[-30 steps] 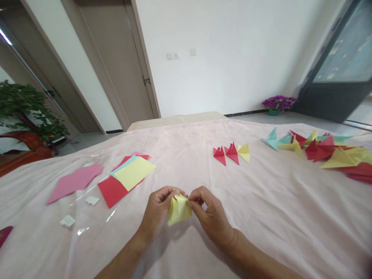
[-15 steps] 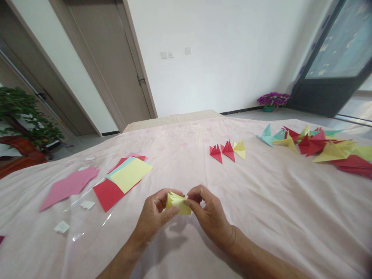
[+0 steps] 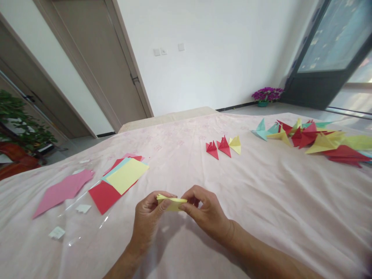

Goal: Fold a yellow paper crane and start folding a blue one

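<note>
A small folded piece of yellow paper point(image 3: 173, 205) is held between both hands above the cloth, its layered edge facing up. My left hand point(image 3: 148, 217) pinches its left end, thumb in front and fingers behind. At the right end, my right hand point(image 3: 203, 209) grips it between thumb and fingertips. Beyond the hands stand two red folded paper cranes point(image 3: 223, 147) and a yellow one point(image 3: 236, 145) in a row. Flat sheets lie to the left: a yellow sheet point(image 3: 128, 176) over blue and red sheets point(image 3: 105, 197), and pink sheets point(image 3: 64, 190) farther out.
A heap of folded cranes point(image 3: 325, 141) in red, yellow and teal covers the far right of the pink cloth point(image 3: 261, 201). Clear plastic film and white scraps point(image 3: 57, 233) lie at left. Behind are a door point(image 3: 99, 58), a potted plant point(image 3: 23, 124) and purple flowers point(image 3: 267, 94).
The yellow paper has tilted, so its layers look pressed closer together and its top edge shows. My right fingers now hold its right end. The whole view has shifted slightly.
</note>
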`<move>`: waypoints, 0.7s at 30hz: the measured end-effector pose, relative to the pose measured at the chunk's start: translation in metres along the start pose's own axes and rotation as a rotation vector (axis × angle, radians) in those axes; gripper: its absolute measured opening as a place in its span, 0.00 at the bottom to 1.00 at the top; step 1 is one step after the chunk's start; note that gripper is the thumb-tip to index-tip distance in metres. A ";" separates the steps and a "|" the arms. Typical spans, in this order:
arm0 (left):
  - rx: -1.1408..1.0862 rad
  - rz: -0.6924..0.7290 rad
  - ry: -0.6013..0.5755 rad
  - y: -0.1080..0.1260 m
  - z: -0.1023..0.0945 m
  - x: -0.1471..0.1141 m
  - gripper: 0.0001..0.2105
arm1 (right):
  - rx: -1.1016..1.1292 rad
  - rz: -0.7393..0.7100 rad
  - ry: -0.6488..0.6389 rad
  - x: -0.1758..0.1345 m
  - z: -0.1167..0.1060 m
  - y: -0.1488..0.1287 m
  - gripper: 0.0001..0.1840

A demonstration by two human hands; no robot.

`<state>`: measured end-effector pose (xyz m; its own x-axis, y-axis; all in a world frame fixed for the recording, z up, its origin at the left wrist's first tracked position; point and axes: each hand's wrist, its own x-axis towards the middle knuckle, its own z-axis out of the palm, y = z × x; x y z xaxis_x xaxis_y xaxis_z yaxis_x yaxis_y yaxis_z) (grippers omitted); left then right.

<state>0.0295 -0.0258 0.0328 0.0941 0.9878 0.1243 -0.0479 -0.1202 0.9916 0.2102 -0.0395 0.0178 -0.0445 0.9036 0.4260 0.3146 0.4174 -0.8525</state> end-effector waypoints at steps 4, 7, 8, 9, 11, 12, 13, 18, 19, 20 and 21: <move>-0.058 0.029 0.030 -0.004 -0.001 -0.001 0.12 | 0.007 0.041 -0.010 0.000 0.001 -0.004 0.03; -0.079 0.033 0.040 -0.008 0.000 -0.001 0.12 | 0.020 0.015 -0.012 -0.001 0.002 -0.008 0.07; -0.083 0.024 0.047 -0.009 0.001 0.000 0.12 | 0.030 0.001 -0.020 -0.001 0.002 -0.009 0.08; -0.081 0.011 0.059 -0.009 0.002 0.000 0.12 | 0.036 -0.010 -0.024 -0.002 0.002 -0.009 0.09; -0.044 -0.023 0.082 -0.006 0.005 0.002 0.12 | 0.023 -0.009 -0.013 -0.002 0.003 -0.007 0.10; -0.019 -0.033 0.096 -0.004 0.007 0.003 0.13 | 0.004 0.005 0.015 -0.001 0.003 -0.005 0.10; 0.004 -0.029 0.115 -0.002 0.009 0.003 0.13 | -0.021 0.025 0.059 0.000 0.002 -0.002 0.10; 0.114 0.002 0.210 -0.006 0.017 -0.007 0.17 | -0.225 -0.049 0.270 0.008 -0.006 0.010 0.10; 0.132 -0.037 0.175 -0.010 0.018 -0.010 0.17 | -0.276 -0.095 0.274 0.009 -0.007 0.010 0.10; 0.138 -0.065 0.117 -0.014 0.020 -0.012 0.17 | -0.323 -0.138 0.266 0.009 -0.009 0.010 0.09; 0.134 -0.069 0.065 -0.019 0.022 -0.014 0.18 | -0.365 -0.173 0.253 0.009 -0.010 0.009 0.09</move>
<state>0.0505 -0.0398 0.0133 0.0274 0.9980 0.0574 0.0898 -0.0596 0.9942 0.2215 -0.0290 0.0169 0.0927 0.7528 0.6517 0.6374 0.4580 -0.6196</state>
